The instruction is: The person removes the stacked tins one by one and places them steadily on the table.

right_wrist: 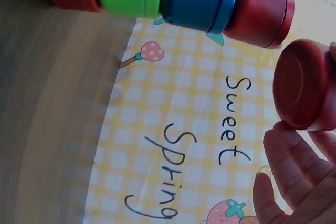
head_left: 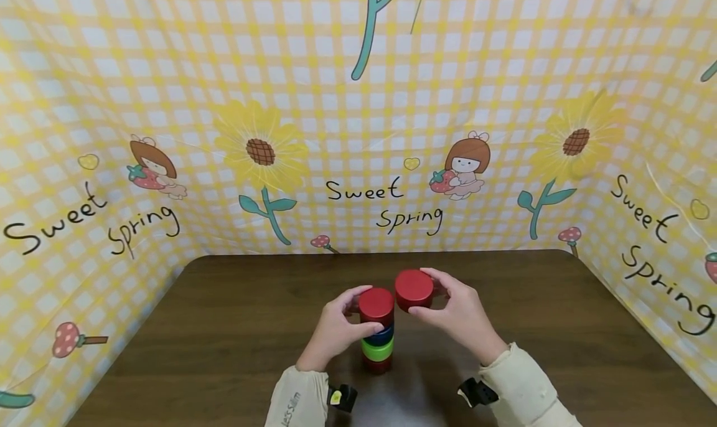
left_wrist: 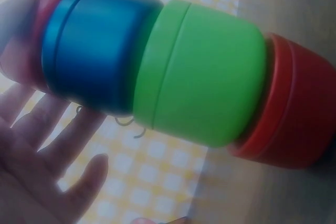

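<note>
A column of small round lidded jars stands upright on the table. From the bottom it runs red [head_left: 378, 366], green [head_left: 378, 351], blue [left_wrist: 105, 51] and red [head_left: 376, 304]. My left hand [head_left: 334, 328] grips the top red jar of the column between thumb and fingers. Another red jar [head_left: 414, 287] is in my right hand [head_left: 463, 315], held by its sides just right of the column's top. In the right wrist view, this held jar [right_wrist: 307, 85] shows its round base, with a narrow gap between it and the top jar [right_wrist: 262, 11].
The dark brown wooden table [head_left: 252, 315] extends around the column. Behind it and along both sides hangs a yellow-and-white checked cloth [head_left: 358, 128] with sunflowers and lettering. Dark wrist-worn devices [head_left: 477, 392] sit at both cream sleeves [head_left: 523, 383].
</note>
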`<state>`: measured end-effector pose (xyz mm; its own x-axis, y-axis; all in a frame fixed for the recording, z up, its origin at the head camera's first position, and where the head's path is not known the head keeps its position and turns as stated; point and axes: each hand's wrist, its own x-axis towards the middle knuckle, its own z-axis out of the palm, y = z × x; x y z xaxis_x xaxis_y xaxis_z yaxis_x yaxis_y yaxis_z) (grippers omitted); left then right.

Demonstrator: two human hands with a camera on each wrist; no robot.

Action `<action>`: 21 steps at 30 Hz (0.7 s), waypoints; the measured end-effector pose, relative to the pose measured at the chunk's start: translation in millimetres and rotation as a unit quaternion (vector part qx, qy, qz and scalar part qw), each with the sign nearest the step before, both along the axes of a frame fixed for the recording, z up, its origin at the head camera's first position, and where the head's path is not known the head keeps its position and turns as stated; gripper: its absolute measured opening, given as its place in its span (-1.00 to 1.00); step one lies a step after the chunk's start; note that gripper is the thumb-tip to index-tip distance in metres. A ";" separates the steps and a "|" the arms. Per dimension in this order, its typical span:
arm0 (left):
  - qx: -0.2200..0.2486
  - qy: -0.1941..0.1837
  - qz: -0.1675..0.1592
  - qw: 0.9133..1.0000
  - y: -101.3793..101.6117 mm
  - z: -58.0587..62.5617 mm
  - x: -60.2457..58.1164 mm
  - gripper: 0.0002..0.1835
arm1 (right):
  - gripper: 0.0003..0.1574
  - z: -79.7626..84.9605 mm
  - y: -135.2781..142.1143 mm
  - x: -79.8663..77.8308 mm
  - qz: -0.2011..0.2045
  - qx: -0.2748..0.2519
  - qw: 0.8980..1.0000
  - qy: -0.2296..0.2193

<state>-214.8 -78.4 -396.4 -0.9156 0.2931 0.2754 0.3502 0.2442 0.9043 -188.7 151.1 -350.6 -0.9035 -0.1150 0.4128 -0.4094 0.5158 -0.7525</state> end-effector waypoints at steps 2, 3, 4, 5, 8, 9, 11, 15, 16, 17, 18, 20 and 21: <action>-0.001 -0.002 0.001 1.000 -0.1 -0.4 -0.6 -0.35 | -0.23 -2.8 4.0 1.0 -0.004 -0.007 1.000 -0.003; -0.001 -0.001 0.001 1.000 0.0 -0.7 -0.6 -0.35 | -0.23 -4.5 6.1 1.6 -0.007 -0.010 1.000 -0.005; -0.001 -0.001 0.001 1.000 0.0 -0.8 -0.7 -0.35 | -0.24 -6.1 8.1 2.4 -0.012 -0.013 1.000 -0.007; -0.002 -0.002 0.001 1.000 0.0 -0.7 -0.6 -0.35 | -0.24 -7.6 10.1 3.2 -0.015 -0.016 1.000 -0.010; -0.002 -0.002 0.001 1.000 -0.2 -0.4 0.1 -0.35 | -0.26 -11.9 15.9 5.2 -0.026 -0.022 0.999 -0.021; -0.002 -0.002 0.001 1.000 -0.3 -0.1 0.4 -0.35 | -0.26 -12.9 17.7 5.9 -0.028 -0.023 0.999 -0.025; -0.003 -0.003 0.003 1.000 -0.4 0.4 0.8 -0.36 | -0.26 -14.6 21.1 7.0 -0.031 -0.022 0.999 -0.032; -0.007 -0.003 0.007 1.000 -0.3 1.3 0.9 -0.37 | -0.25 -17.6 28.4 8.3 -0.037 -0.011 0.999 -0.034; -0.008 -0.005 0.008 1.000 -0.3 1.4 0.9 -0.37 | -0.25 -18.5 30.3 8.5 -0.040 -0.008 0.999 -0.033; -0.010 -0.007 0.009 1.000 -0.3 1.5 0.8 -0.37 | -0.24 -19.3 32.2 8.8 -0.042 -0.006 0.998 -0.035; -0.011 -0.009 0.010 1.000 -0.4 1.4 0.6 -0.37 | -0.24 -20.2 34.0 9.0 -0.045 -0.004 0.998 -0.037; -0.013 -0.014 0.008 1.000 -0.8 1.4 0.7 -0.37 | -0.24 -22.0 37.5 9.6 -0.050 -0.002 0.998 -0.043; -0.014 -0.016 0.009 1.000 -1.3 1.5 0.9 -0.37 | -0.24 -22.8 39.0 9.9 -0.049 -0.002 0.998 -0.045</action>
